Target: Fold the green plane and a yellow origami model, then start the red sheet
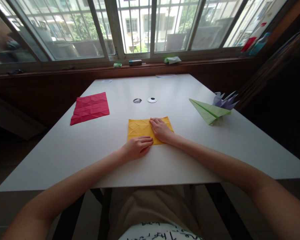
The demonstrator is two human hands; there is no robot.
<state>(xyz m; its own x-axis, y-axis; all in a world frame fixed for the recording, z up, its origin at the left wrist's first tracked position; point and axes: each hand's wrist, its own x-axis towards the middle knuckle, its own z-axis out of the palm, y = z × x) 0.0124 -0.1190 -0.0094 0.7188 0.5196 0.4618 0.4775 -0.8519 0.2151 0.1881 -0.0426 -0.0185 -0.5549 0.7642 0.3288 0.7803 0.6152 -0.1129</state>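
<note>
A yellow sheet of paper (pixel 140 126), creased with crossing fold lines, lies flat on the white table (pixel 102 140) in front of me. My left hand (pixel 138 146) rests along its near edge, fingers stretched out and pointing right. Farther up, near the middle and right of the sheet, my right hand (pixel 161 130) lies flat with its fingertips by the far edge. Both hands press on the paper from above, and neither grips it. The parts of the sheet beneath the hands are hidden.
A creased red paper (pixel 91 106) lies at the left. At the right are a green paper plane (pixel 208 111) and a purple folded paper piece (pixel 225 100). Two round stickers (pixel 152 100) sit beyond the yellow sheet. Small items, including a dark box (pixel 135 62), line the windowsill.
</note>
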